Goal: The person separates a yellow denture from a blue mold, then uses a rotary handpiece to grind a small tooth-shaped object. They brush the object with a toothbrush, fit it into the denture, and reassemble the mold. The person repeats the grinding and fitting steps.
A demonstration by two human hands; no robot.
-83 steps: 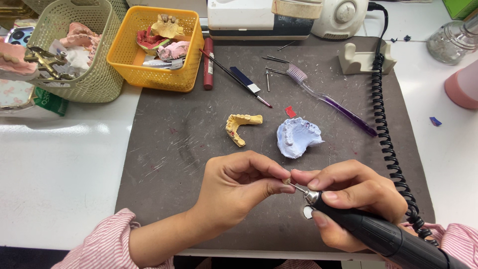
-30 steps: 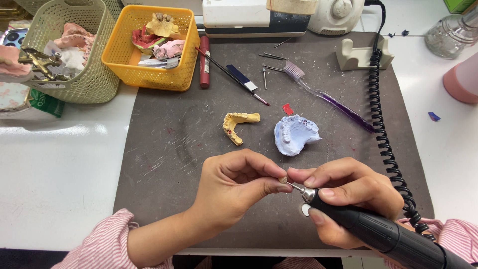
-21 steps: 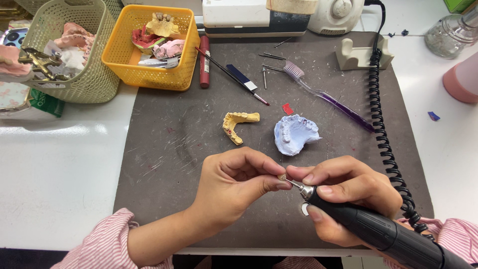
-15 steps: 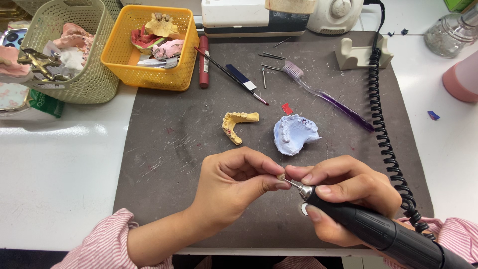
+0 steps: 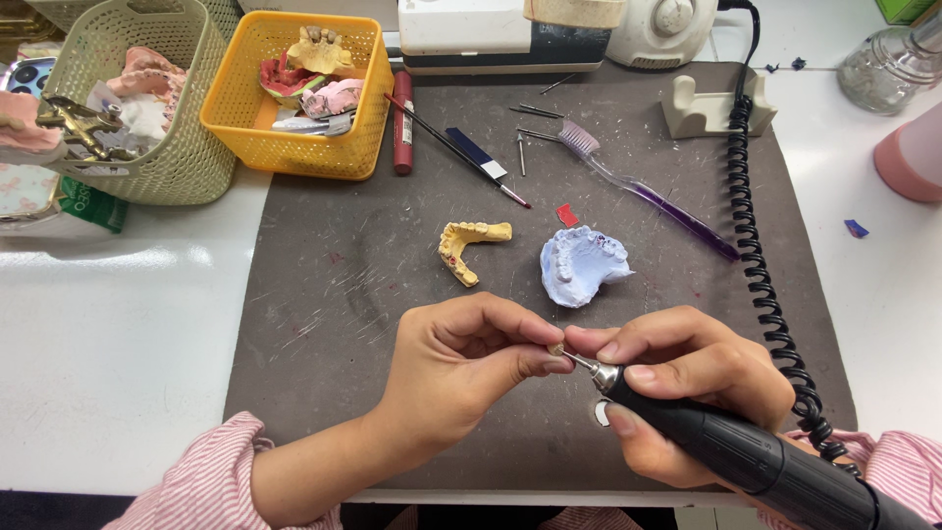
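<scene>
My right hand (image 5: 687, 378) grips a black rotary handpiece (image 5: 756, 461) low at the right, its metal tip pointing left. My left hand (image 5: 461, 368) pinches the small bur (image 5: 564, 353) at that tip between thumb and forefinger. Both hands hover over the dark grey work mat (image 5: 353, 294) near its front edge. Just beyond them lie a yellow dental arch cast (image 5: 469, 247) and a pale blue dental cast (image 5: 581, 265), neither touched.
A black coiled cord (image 5: 760, 265) runs down the mat's right side. A purple toothbrush (image 5: 648, 191), brush, red pen (image 5: 402, 123) and loose burs lie at the back. A yellow basket (image 5: 294, 93) and green basket (image 5: 137, 108) hold casts at the back left. A pink container (image 5: 913, 157) stands right.
Both hands stay together at the handpiece tip with only slight finger shifts. The view has drifted a little, and nothing on the mat has moved.
</scene>
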